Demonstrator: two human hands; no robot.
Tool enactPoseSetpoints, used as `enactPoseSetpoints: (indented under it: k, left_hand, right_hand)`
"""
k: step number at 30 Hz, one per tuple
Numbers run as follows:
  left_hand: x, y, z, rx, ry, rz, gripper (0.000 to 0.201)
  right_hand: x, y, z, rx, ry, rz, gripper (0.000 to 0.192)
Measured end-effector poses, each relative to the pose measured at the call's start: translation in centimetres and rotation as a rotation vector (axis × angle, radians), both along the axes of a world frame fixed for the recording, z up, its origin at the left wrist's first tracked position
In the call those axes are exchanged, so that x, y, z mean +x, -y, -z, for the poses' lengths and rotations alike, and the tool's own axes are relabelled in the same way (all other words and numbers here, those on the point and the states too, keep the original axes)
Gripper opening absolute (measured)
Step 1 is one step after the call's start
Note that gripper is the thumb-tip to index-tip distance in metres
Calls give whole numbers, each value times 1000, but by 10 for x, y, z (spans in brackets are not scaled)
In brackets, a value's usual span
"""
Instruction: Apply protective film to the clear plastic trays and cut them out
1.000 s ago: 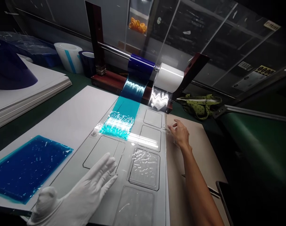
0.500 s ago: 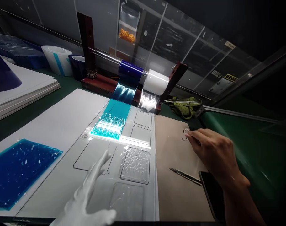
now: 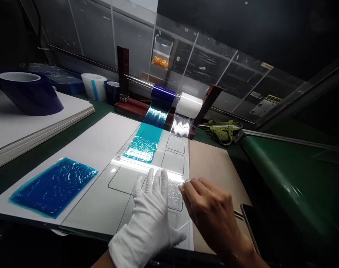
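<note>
Left hand (image 3: 149,216): gloved, fingers spread, lying flat on the clear panel (image 3: 147,178) | Right hand (image 3: 211,212): bare, fingertips pinching crinkled film (image 3: 173,193) at the panel's right edge | Yellow label (image 3: 271,99): reading "0000".

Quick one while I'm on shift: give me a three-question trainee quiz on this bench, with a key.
1. True or false: the left hand wears a white glove.
2. What is the bare right hand nearest to? A) the crinkled clear film on the panel B) the green pouch C) the blue film sheet
3. Fill in: on the dispenser rod, the white roll sits beside a ____ roll.

Key: 1 true; 2 A; 3 blue.
</note>
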State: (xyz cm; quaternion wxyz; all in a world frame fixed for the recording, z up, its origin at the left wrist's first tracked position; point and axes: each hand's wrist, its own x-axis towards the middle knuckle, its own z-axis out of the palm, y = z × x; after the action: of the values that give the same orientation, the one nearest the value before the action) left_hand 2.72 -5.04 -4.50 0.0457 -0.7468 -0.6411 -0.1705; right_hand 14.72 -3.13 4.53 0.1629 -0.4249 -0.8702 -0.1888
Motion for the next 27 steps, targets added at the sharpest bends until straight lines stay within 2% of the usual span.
enactPoseSetpoints:
  k: [3,6,9,11,14,18,22,25,27]
  left_hand:
    - [-12,5,5,10,93,14,127]
    - [-27,10,9,33,158,56,116]
    - [-41,14,9,88,204,88,111]
    - [-47,16,5,105,234,121,108]
    - [-52,17,0,110,246,165,108]
    - [-54,21,-1,112,262,161,108]
    - [-50,29,2,146,421,149,108]
    - [-44,28,10,217,587,164,100]
    - [-35,22,23,334,685,194,94]
  right_hand:
    - [5,4,-4,-114,-127,-72,27]
    - [21,3,-2,-406,-430,-50,22]
    - [30,2,12,-685,-667,51,30]
    - [27,5,25,-844,-725,29,31]
    - [15,10,39,-947,-830,-22,32]
    - [4,15,44,-1041,-1019,-18,36]
    - [3,16,49,-1237,-1212,-44,36]
    - [2,15,56,-1420,-1439,-109,37]
    - [0,15,58,-1505,-1550,-142,38]
